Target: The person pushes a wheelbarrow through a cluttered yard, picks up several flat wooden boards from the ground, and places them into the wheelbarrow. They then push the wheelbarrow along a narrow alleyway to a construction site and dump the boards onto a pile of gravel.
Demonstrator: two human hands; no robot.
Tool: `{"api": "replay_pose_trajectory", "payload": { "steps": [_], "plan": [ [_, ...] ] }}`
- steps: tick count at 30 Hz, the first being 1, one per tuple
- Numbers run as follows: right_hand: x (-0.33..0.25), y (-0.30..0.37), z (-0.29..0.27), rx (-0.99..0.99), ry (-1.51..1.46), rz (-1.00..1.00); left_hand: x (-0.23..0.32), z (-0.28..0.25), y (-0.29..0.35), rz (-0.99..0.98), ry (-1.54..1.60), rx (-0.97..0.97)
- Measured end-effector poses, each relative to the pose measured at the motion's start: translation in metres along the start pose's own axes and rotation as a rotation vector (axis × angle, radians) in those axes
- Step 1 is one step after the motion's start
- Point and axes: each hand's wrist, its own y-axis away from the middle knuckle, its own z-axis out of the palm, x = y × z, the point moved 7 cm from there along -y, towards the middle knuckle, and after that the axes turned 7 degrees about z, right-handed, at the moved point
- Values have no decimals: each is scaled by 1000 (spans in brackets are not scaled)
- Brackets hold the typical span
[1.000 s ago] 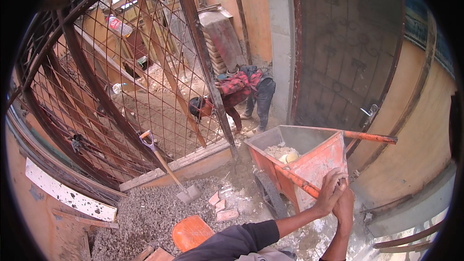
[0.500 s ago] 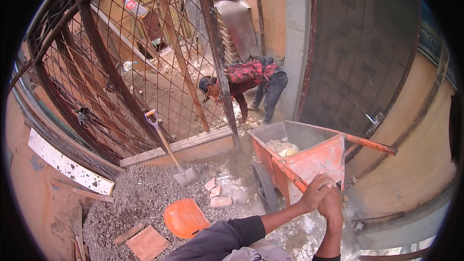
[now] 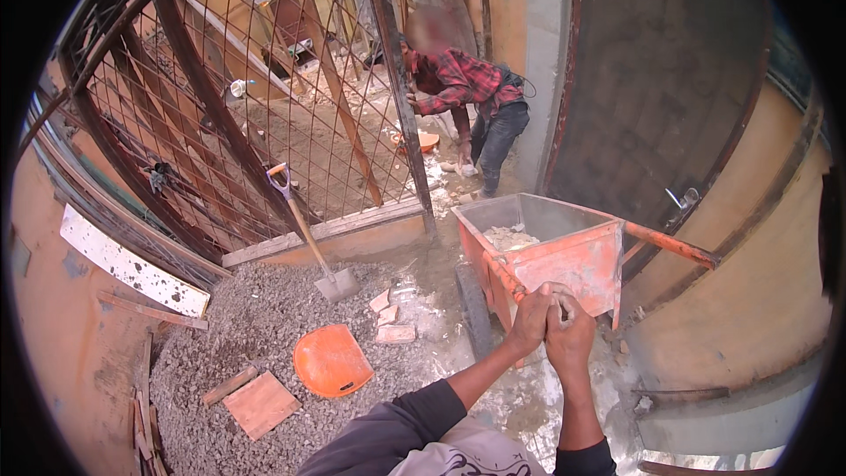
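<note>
My left hand and my right hand are close together, fingers curled and touching at the tips. They overlap the end of the orange left handle of a wheelbarrow. Whether either one grips that handle, or holds something small, I cannot make out. Pale broken chunks lie in the wheelbarrow's tray. Its right handle sticks out untouched.
Past the metal lattice gate, a person in a red plaid shirt bends toward rubble. A shovel leans on the gate. Gravel bears an orange plastic scoop, broken bricks and a board.
My hands have shifted left and slightly up, from one over the other to side by side. The person beyond the gate has risen partway, and an orange object now shows beside them.
</note>
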Motion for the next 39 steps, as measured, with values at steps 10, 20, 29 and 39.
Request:
{"api": "replay_pose_trajectory", "payload": {
  "steps": [10,20,29,39],
  "plan": [
    [-3,6,-6,-50,-136,-150,7,6,4,78,-104,50],
    [-3,7,-4,-40,-152,-150,-1,4,4,90,-70,64],
    [9,7,1,-34,-115,-30,-7,-20,7,-8,150,61],
    [20,6,4,57,-193,81,-92,-190,142,-607,-76,272]
  ]
}}
